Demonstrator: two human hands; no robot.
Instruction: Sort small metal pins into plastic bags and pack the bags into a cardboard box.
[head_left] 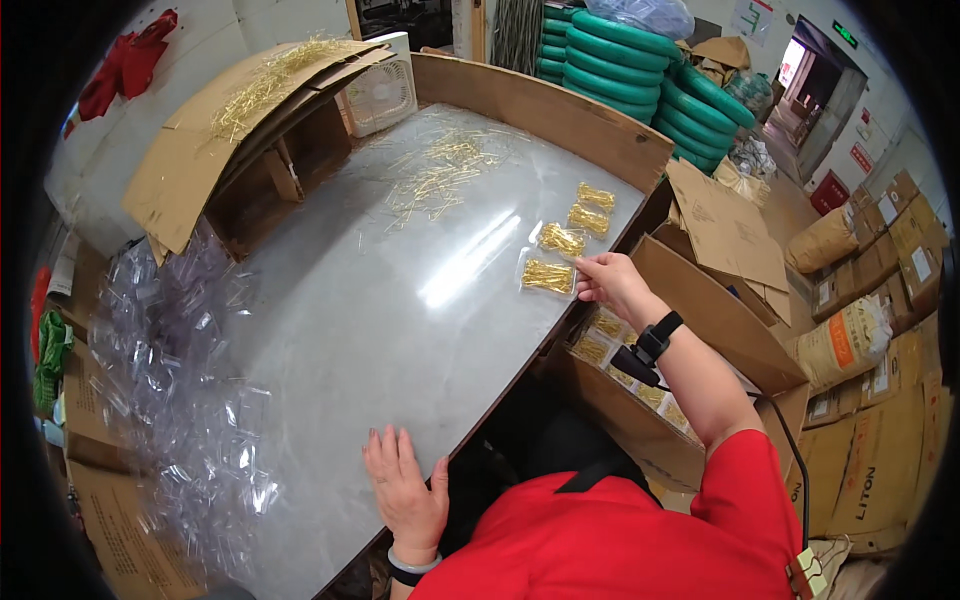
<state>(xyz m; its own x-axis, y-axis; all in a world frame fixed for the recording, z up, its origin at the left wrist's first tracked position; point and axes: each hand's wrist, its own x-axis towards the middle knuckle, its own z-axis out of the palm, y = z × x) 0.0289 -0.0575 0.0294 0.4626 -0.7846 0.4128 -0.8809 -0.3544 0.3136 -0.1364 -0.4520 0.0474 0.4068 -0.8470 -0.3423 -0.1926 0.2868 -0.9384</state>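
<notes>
In the head view, four clear packets of thin gold-coloured sticks lie in a row near the right edge of the grey desk (330, 400). The right hand (617, 283) is at the nearest packet (547, 276); its thumb and forefinger appear to pinch the packet's right edge, the other fingers curled beneath. Just beyond lie the second packet (563, 240), the third packet (588, 219) and the farthest packet (596, 194). The left hand (405, 492) rests palm down at the desk's near edge, fingers extended and lightly spread, thumb apart, holding nothing.

Below the right forearm, an open carton (620, 420) holds more packets with gold-coloured contents, so a good part of the packing looks done, though the arm hides some and the count cannot be told. The four on the desk look filled but not yet boxed; whether they are sealed is too small to tell. Plenty seems left: loose gold sticks (440, 170) lie scattered at the far side, another heap (270, 80) sits on a cardboard sheet (170, 190), and many clear plastic bags (200, 400), apparently unfilled, cover the desk's left side
</notes>
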